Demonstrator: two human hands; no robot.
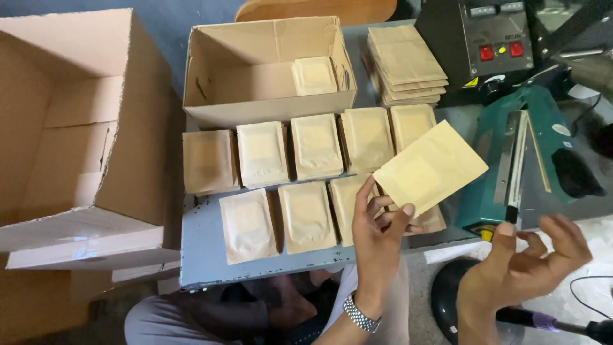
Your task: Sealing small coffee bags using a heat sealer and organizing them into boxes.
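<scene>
At the bottom centre of the frame my left hand [378, 233] rises from a wrist wearing a metal watch [361, 314]. Its fingers are pinched on the lower left corner of a flat kraft paper pouch [429, 167], which I hold tilted in the air, right of centre, above the table's right end. My right hand [520, 268] sits at the lower right, empty, fingers spread and loosely curled, thumb up, just below the black handle tip of the sealer [511, 214]; I cannot tell whether the thumb touches it.

Below my hands, at the bottom edge, my knees [191, 319] in grey trousers show under the table, and a dark round base [447, 294] stands on the floor at the lower right.

The grey table [204, 255] fills the middle. On it lie filled kraft pouches in two rows [306, 217]: the nearer row runs from the lower centre to under my left hand, the farther row of five [316, 145] lies just behind it. To the right of them, the green heat sealer [504, 160] stands with its arm raised, just beside the pouch I hold.

Farther back, at the top centre, an open cardboard box [268, 70] lies at the table's far edge with one pouch [314, 75] inside. To its right is a stack of empty flat pouches [405, 64]. In the upper right a black control unit [485, 45] shows red buttons. A large open carton [70, 128] fills the left side of the frame.
</scene>
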